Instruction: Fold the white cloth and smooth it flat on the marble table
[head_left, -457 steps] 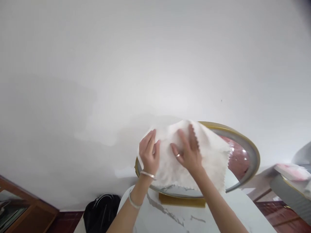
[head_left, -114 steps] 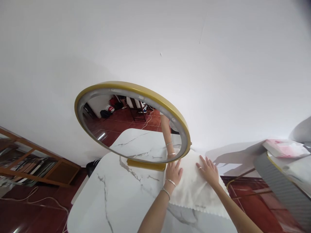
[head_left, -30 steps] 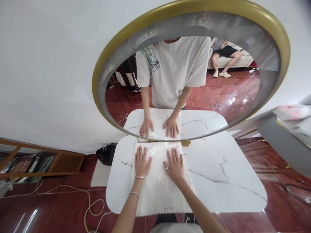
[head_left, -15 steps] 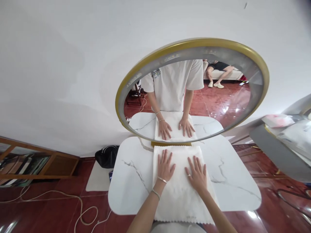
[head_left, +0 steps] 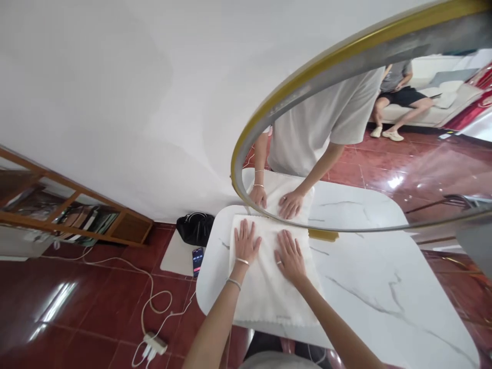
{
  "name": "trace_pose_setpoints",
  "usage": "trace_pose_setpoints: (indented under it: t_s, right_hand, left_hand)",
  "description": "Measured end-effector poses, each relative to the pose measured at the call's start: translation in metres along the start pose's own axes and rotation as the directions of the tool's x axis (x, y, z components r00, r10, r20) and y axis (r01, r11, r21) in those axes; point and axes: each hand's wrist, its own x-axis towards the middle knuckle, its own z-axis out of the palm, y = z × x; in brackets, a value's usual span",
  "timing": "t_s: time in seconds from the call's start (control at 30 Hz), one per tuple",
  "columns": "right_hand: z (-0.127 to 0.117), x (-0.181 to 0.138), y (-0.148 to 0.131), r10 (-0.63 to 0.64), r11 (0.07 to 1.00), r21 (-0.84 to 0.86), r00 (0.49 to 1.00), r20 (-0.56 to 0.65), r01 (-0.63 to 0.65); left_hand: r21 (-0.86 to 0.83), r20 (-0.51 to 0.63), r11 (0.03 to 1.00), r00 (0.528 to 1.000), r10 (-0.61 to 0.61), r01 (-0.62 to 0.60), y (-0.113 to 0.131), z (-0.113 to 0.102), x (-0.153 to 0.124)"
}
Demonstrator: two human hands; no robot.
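Observation:
A white cloth with a scalloped edge lies spread on the white marbled table, towards its left end. My left hand rests flat on the cloth's upper left part, fingers spread, with bracelets at the wrist. Flat on the upper right part lies my right hand, its fingers slightly apart and a ring on one of them. Neither hand grips anything. Faint creases run across the cloth between and below the hands.
A large gold-rimmed mirror stands at the table's back, reflecting my arms and a seated person. Left of the table are a black bag, a phone, a power strip with cables on the floor, and a wooden cabinet.
Both hands and the cloth have shifted left along the table, away from the mirror's base. The view has turned left, showing more of the cabinet, the phone and the power strip.

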Motion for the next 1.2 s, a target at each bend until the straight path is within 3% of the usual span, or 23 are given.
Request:
trace_pose_setpoints:
  t_s: [0.1, 0.37, 0.53, 0.67, 0.9, 1.07, 1.2]
  right_hand:
    - [0.008, 0.030, -0.006, -0.067, 0.997, 0.022, 0.998, 0.002, 0.067]
    - [0.046, 0.097, -0.040, 0.059, 0.997, 0.041, 0.997, 0.052, -0.061]
    - [0.064, 0.123, -0.060, 0.052, 0.994, 0.093, 0.996, 0.072, -0.059]
    - [0.064, 0.119, -0.080, -0.015, 0.988, 0.153, 0.998, 0.062, 0.005]
    - [0.043, 0.066, -0.120, -0.271, 0.927, 0.289, 0.960, 0.068, 0.240]
    - [0.012, 0.006, -0.131, -0.392, 0.872, 0.343, 0.918, 0.061, 0.350]
    - [-0.004, -0.033, -0.131, -0.472, 0.837, 0.395, 0.864, 0.173, 0.378]
  left_hand:
    - [-0.019, 0.028, 0.999, 0.999, -0.031, 0.032, -0.015, 0.000, 0.022]
    - [-0.031, 0.086, 0.998, 0.995, -0.056, 0.059, -0.057, -0.012, 0.071]
    - [-0.011, 0.087, 0.990, 0.987, -0.137, 0.139, -0.080, -0.022, 0.072]
    - [-0.015, 0.050, 0.979, 0.978, -0.204, 0.205, -0.094, -0.027, 0.056]
    - [-0.029, -0.013, 0.966, 0.966, -0.258, 0.257, -0.104, -0.038, 0.002]
    - [0.013, -0.046, 0.935, 0.934, -0.354, 0.355, -0.095, -0.052, -0.090]
    - [0.082, -0.057, 0.954, 0.957, -0.283, 0.287, -0.073, -0.065, -0.170]
